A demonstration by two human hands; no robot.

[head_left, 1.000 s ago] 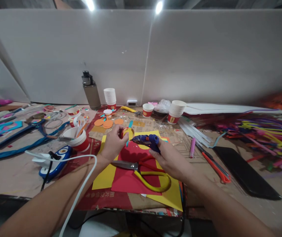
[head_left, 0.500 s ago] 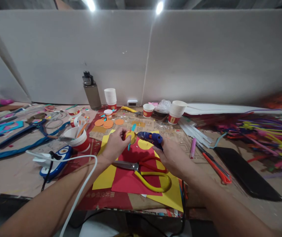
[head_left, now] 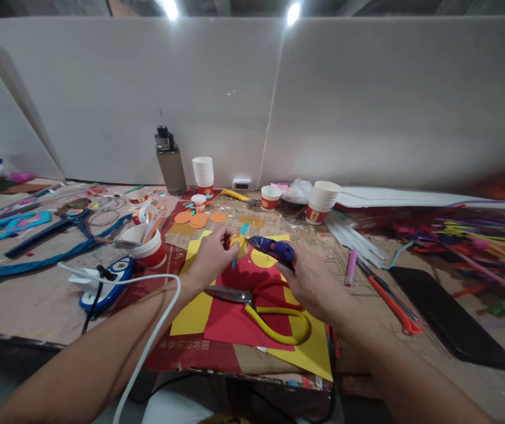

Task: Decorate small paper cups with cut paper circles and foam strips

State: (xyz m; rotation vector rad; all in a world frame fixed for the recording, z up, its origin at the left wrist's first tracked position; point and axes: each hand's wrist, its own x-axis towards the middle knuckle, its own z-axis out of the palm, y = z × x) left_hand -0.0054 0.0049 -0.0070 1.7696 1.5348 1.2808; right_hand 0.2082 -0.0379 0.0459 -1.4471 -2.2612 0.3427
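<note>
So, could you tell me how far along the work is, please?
The orange circles look already cut out. The left hand holds a small yellow piece with a blue strip; the right hand points a blue tool, perhaps a glue gun, at it. What seems left is the loose circles.

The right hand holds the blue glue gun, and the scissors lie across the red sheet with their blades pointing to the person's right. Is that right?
Not quite: the head view shows the blades pointing to the person's left. The right hand does hold the blue glue gun, and the scissors lie across the red sheet.
</note>
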